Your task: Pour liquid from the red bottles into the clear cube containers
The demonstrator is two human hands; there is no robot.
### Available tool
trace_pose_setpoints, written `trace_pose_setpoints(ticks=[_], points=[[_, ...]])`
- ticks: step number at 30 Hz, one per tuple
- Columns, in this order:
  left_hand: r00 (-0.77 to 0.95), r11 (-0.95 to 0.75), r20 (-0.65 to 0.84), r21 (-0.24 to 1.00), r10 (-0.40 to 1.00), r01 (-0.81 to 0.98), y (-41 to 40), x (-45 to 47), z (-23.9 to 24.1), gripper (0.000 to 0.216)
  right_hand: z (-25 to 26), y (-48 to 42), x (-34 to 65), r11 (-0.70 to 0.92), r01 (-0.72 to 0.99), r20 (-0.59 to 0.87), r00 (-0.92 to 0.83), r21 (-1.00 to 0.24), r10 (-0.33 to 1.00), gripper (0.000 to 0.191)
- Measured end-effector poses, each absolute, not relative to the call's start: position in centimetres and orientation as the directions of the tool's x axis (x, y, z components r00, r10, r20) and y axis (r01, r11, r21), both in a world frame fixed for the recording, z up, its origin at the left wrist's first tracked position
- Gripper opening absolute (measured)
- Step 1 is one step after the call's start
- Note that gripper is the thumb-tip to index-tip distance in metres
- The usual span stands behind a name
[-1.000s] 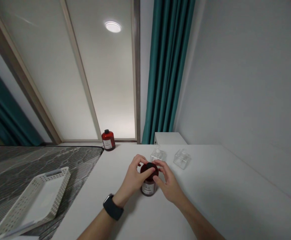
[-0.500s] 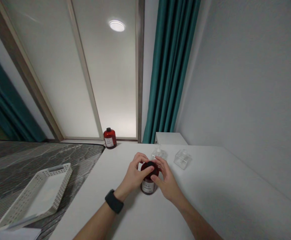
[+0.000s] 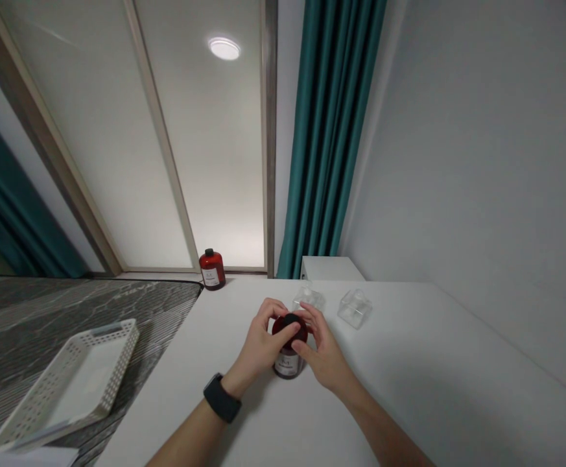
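Note:
A dark red bottle (image 3: 287, 360) with a black cap and a white label stands upright on the white table (image 3: 409, 389) in front of me. My left hand (image 3: 260, 347) wraps round its left side, thumb and fingers closed on the cap. My right hand (image 3: 324, 353) grips it from the right, fingers curled at the cap and shoulder. A black watch sits on my left wrist.
Two clear plastic boxes (image 3: 354, 307) (image 3: 308, 297) lie just behind the bottle. A second red bottle (image 3: 211, 269) stands at the table's far left corner by the window. A white perforated tray (image 3: 69, 383) rests on the dark patterned surface at left. Teal curtain (image 3: 329, 143) hangs behind.
Both hands stay on the bottle; the fingers shift slightly round the cap. The view has moved a little.

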State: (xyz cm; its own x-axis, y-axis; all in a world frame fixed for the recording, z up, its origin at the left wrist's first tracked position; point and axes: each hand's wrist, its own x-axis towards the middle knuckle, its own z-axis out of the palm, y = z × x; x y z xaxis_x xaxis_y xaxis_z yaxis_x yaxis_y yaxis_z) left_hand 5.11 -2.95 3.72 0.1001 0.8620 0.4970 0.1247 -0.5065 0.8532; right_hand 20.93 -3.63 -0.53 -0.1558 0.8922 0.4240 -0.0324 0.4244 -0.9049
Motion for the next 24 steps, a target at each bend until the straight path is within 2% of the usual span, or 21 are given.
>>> trace_pose_setpoints(ticks=[7, 17, 20, 24], points=[[0.188, -0.473, 0.458, 0.880, 0.869, 0.042, -2.4, 4.5, 3.6, 0.012, -0.2, -3.7, 21.0, 0.401, -0.043, 0.402, -0.161, -0.915, 0.901, 0.063], [0.237, -0.516, 0.485, 0.851, 0.842, 0.093, -2.4, 3.7, 3.4, 0.007, -0.5, -2.9, 21.2, 0.370, -0.147, 0.396, -0.240, -0.917, 0.886, 0.067], [0.273, -0.535, 0.496, 0.840, 0.824, 0.092, -2.5, 3.1, 3.4, 0.007, -0.6, -2.9, 21.4, 0.369, -0.139, 0.393, -0.263, -0.919, 0.881, 0.058], [0.214, -0.555, 0.523, 0.823, 0.825, 0.126, -2.8, 3.2, 3.2, 0.007, -0.6, -3.2, 21.4, 0.426, -0.071, 0.429, -0.260, -0.902, 0.865, 0.046]])
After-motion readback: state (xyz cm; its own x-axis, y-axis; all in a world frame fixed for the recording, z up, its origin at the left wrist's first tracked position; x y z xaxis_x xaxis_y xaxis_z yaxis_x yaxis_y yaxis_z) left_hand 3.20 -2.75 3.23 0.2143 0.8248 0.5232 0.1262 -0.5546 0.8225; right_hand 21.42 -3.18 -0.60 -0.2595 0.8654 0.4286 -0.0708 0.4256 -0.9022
